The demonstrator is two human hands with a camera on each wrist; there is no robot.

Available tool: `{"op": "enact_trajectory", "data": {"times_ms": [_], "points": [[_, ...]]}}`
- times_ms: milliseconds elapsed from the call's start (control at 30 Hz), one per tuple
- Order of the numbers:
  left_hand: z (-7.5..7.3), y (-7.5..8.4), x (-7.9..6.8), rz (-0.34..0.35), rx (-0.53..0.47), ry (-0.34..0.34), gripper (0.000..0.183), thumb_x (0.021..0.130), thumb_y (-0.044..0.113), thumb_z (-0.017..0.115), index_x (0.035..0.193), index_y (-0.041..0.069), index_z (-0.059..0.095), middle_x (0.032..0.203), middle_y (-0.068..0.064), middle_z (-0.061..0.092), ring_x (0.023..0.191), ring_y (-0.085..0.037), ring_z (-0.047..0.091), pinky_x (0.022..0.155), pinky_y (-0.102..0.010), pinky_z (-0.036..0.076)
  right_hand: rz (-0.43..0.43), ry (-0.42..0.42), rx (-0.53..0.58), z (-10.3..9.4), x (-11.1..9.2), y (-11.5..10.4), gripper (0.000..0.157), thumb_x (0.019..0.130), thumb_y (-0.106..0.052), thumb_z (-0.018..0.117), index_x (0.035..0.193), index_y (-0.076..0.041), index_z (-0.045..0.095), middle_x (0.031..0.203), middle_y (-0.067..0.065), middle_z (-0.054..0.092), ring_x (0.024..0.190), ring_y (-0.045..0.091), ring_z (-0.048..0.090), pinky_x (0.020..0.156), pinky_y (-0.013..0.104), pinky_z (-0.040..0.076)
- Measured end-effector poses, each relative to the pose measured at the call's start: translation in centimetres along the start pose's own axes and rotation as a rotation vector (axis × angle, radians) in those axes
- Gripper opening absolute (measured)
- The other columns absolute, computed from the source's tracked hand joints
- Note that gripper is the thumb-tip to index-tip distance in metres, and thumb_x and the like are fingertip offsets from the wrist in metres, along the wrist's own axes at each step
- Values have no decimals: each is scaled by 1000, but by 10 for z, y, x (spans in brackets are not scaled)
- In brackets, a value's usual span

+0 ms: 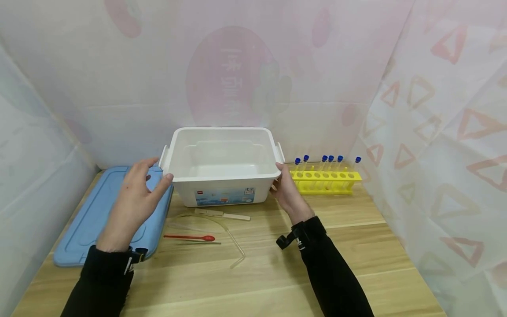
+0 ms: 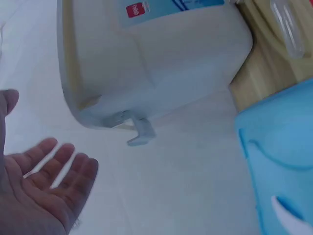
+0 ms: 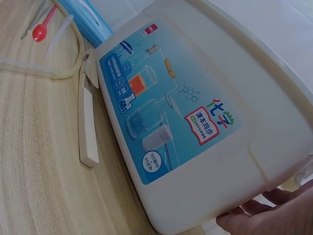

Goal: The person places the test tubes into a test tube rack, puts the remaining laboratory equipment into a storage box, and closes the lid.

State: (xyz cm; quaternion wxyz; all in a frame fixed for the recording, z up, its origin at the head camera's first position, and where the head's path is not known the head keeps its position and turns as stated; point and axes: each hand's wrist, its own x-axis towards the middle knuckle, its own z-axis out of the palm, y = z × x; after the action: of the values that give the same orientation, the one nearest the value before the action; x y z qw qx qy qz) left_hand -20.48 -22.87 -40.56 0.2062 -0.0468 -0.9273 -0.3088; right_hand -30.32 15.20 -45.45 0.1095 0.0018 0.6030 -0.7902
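Observation:
A white plastic storage box (image 1: 222, 178), open at the top, stands at the back of the wooden table, with a blue printed label (image 3: 156, 107) on its front. Spread fingers mark my left hand (image 1: 134, 198), off the box's left end with nothing in it; the left wrist view shows its palm (image 2: 44, 196) below the box's left handle (image 2: 139, 129). At the right end, my right hand (image 1: 291, 193) grips the box, thumb up by the rim and fingers (image 3: 254, 205) against the end wall below. Part of the right handle is hidden behind those fingers.
Left of the box lies a blue lid (image 1: 87, 215). In front are a wooden test tube clamp (image 1: 222, 214), bent tubing (image 1: 233, 240), a red spoon (image 1: 194, 237) and a thin grey rod (image 1: 202, 243). A yellow rack (image 1: 325, 176) holds several blue-capped test tubes at right.

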Motion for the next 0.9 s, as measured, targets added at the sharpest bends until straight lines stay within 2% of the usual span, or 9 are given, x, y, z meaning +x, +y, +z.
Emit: {"op": "enact_trajectory", "data": {"times_ms": [100, 233, 367, 467, 567, 700, 800, 900], "points": [[-5, 8, -3, 143, 77, 33, 72, 100, 47, 66, 158, 12, 43, 156, -20, 44, 132, -45, 47, 97, -70, 47, 3, -3, 1, 0, 1, 0, 62, 104, -58, 41, 159, -30, 35, 155, 1, 42, 141, 27, 36, 118, 57, 25], [-7, 17, -6, 365, 148, 42, 70, 94, 35, 77, 154, 12, 49, 151, -16, 51, 132, -39, 51, 98, -62, 51, 2, -9, -1, -1, 2, 1, 63, 104, -58, 42, 160, -30, 34, 156, 1, 40, 142, 27, 35, 118, 57, 24], [-3, 26, -8, 547, 151, -8, 69, 89, 26, 81, 150, 11, 54, 144, -11, 56, 125, -33, 57, 97, -52, 54, 1, -10, -5, -2, 2, 2, 61, 104, -58, 42, 158, -31, 36, 156, 0, 41, 143, 27, 35, 119, 56, 24], [3, 34, -10, 631, 145, -68, 66, 86, 24, 83, 146, 11, 57, 137, -8, 61, 120, -27, 60, 93, -46, 56, 2, -11, -8, -2, 2, 1, 61, 104, -59, 41, 158, -32, 36, 156, 0, 41, 143, 27, 35, 119, 56, 24], [11, 39, -13, 678, 141, -140, 62, 86, 23, 84, 141, 11, 60, 133, -5, 63, 115, -22, 63, 88, -40, 58, -3, -20, -11, -2, 2, 1, 65, 104, -59, 40, 161, -28, 33, 160, 4, 38, 143, 27, 35, 119, 56, 24], [24, 43, -18, 697, 127, -266, 52, 88, 22, 83, 135, 12, 63, 129, 0, 64, 115, -15, 62, 89, -34, 57, -15, -35, -17, -3, 2, 2, 70, 105, -59, 39, 165, -24, 27, 165, 10, 32, 143, 29, 34, 119, 57, 23], [35, 43, -22, 660, 146, -372, 45, 89, 26, 83, 130, 16, 67, 125, 3, 65, 112, -11, 62, 90, -30, 57, -17, -38, -20, -3, 1, 2, 69, 104, -59, 39, 164, -26, 29, 166, 11, 29, 144, 29, 33, 119, 58, 23], [46, 44, -25, 598, 172, -478, 44, 87, 28, 85, 126, 18, 69, 121, 4, 67, 108, -11, 64, 88, -30, 58, -9, -31, -18, -2, 1, 2, 66, 104, -60, 40, 162, -30, 32, 164, 6, 32, 144, 29, 33, 119, 58, 23]]}}
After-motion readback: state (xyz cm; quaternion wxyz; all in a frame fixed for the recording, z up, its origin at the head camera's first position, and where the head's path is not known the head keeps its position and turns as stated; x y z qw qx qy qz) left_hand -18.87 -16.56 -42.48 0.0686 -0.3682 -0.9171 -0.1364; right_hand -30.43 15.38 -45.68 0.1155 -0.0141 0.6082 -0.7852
